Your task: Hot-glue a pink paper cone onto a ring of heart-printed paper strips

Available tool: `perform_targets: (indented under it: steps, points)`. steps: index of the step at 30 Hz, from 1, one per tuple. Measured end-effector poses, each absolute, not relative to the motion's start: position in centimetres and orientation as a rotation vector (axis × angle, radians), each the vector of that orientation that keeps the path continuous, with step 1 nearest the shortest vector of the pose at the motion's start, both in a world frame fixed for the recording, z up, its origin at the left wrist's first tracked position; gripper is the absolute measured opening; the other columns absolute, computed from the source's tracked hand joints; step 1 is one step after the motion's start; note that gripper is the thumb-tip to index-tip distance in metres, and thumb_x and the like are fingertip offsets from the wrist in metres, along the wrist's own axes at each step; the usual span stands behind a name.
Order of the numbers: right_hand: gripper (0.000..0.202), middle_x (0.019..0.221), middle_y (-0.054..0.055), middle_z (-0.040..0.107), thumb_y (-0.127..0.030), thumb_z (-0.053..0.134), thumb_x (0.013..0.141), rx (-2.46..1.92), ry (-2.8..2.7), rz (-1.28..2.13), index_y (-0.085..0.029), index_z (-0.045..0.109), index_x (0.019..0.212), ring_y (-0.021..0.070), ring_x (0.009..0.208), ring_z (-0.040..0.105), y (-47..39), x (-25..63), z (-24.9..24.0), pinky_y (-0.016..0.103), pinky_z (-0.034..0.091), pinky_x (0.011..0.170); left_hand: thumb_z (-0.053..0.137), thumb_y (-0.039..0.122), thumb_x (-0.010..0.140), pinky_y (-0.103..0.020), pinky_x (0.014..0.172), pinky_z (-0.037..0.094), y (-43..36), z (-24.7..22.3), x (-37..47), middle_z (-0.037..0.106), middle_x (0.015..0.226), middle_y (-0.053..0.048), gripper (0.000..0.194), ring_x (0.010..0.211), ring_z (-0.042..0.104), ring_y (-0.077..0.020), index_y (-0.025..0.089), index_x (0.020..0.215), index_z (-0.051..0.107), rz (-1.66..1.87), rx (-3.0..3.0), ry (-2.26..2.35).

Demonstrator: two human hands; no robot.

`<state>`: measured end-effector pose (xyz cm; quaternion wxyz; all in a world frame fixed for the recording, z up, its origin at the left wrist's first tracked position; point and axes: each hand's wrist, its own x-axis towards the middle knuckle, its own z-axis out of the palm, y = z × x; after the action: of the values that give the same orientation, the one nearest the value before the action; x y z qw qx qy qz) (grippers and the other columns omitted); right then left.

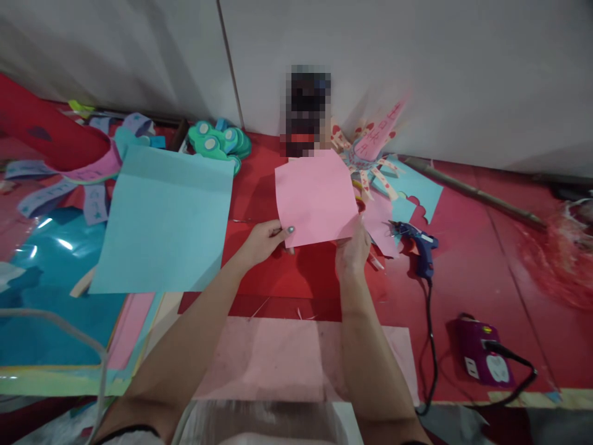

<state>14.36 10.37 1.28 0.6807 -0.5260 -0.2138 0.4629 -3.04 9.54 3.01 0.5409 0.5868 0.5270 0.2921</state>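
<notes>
A pink sheet of paper [317, 198] is held up above the red tabletop, slightly curved. My left hand [266, 242] pinches its lower left corner between thumb and fingers. At its lower right corner my right hand [353, 247] grips the edge, with the fingers partly hidden. Beneath the sheet lies a red sheet [278, 275]. To the left rests a large light blue sheet [167, 222]. Scissors with yellow and red handles [359, 201] show partly behind the pink sheet, near my right hand.
A blue glue gun [419, 244] lies right of my right hand, its cable running towards a purple power socket [484, 349]. A pink paper cone with strips [377, 136] stands behind. Green foam pieces [215, 142], a bamboo stick [477, 188] and crumpled red plastic [560, 253] lie around.
</notes>
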Motion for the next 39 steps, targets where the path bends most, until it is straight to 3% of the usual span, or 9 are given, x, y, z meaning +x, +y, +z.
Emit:
perform_targets:
  steps: [8,12,19,22,25,27,33,39]
  points:
    - [0.042,0.102,0.008,0.065,-0.047,0.056,0.073,-1.300,-0.464,1.031,-0.012,0.064,0.097,0.0195,0.095,0.062,10.7,15.3,0.6,0.033,0.052,0.079,0.049,0.044,0.083,-0.023,0.057,0.043,9.6,2.6,-3.2,0.064,0.061,-0.002,0.033,0.061,0.061,-0.0120,0.015,0.070,0.055,0.677,1.363,1.215]
    - [0.041,0.103,0.007,0.066,-0.044,0.060,0.072,-1.251,-0.627,1.271,-0.015,0.064,0.100,0.0201,0.094,0.063,10.7,16.7,1.4,0.034,0.052,0.078,0.048,0.041,0.084,-0.022,0.059,0.044,9.9,2.8,-3.8,0.063,0.059,-0.002,0.030,0.059,0.060,-0.0105,0.015,0.071,0.054,0.666,1.361,1.187]
    - [0.039,0.083,0.003,0.069,-0.043,0.072,0.062,-1.404,-0.941,1.517,-0.017,0.068,0.091,0.0161,0.072,0.063,9.8,18.5,2.3,0.028,0.051,0.067,0.052,0.038,0.081,-0.022,0.056,0.045,10.1,3.3,-4.8,0.062,0.055,0.000,0.028,0.052,0.060,-0.0104,0.015,0.066,0.050,0.450,1.329,1.128]
    - [0.034,0.063,-0.001,0.064,-0.045,0.070,0.064,-1.443,-1.019,1.442,-0.017,0.067,0.082,0.0097,0.050,0.054,9.7,18.2,2.4,0.022,0.044,0.048,0.055,0.041,0.079,-0.022,0.054,0.045,10.2,3.2,-5.1,0.062,0.053,0.001,0.029,0.051,0.060,-0.0108,0.016,0.066,0.048,0.440,1.310,1.104]
    - [0.034,0.044,-0.005,0.050,-0.050,0.066,0.067,-1.485,-1.036,1.400,-0.017,0.064,0.073,0.0056,0.033,0.035,9.6,17.8,2.8,0.020,0.025,0.031,0.055,0.040,0.080,-0.022,0.055,0.045,10.2,3.1,-5.2,0.061,0.051,0.001,0.028,0.050,0.060,-0.0106,0.017,0.066,0.047,0.447,1.284,1.096]
    - [0.035,0.043,-0.005,0.047,-0.051,0.065,0.068,-1.488,-1.039,1.383,-0.017,0.064,0.074,0.0057,0.033,0.034,9.5,17.7,2.9,0.020,0.022,0.030,0.054,0.041,0.080,-0.022,0.056,0.045,10.2,3.2,-5.3,0.060,0.051,0.001,0.028,0.050,0.059,-0.0104,0.016,0.067,0.048,0.446,1.276,1.086]
    - [0.038,0.050,-0.002,0.053,-0.051,0.067,0.065,-1.441,-1.046,1.379,-0.017,0.065,0.080,0.0120,0.053,0.054,9.6,17.7,2.5,0.021,0.041,0.044,0.051,0.048,0.079,-0.025,0.059,0.045,10.3,3.1,-5.3,0.061,0.057,0.000,0.033,0.056,0.058,-0.0119,0.016,0.069,0.052,0.495,1.276,1.095]
    - [0.035,0.051,-0.003,0.054,-0.050,0.068,0.063,-1.498,-1.044,1.389,-0.016,0.065,0.074,0.0089,0.044,0.048,9.3,17.1,2.6,0.021,0.036,0.040,0.050,0.047,0.079,-0.024,0.065,0.041,10.5,2.1,-4.9,0.059,0.074,0.000,0.032,0.072,0.053,-0.0121,0.016,0.073,0.055,0.765,1.371,1.324]
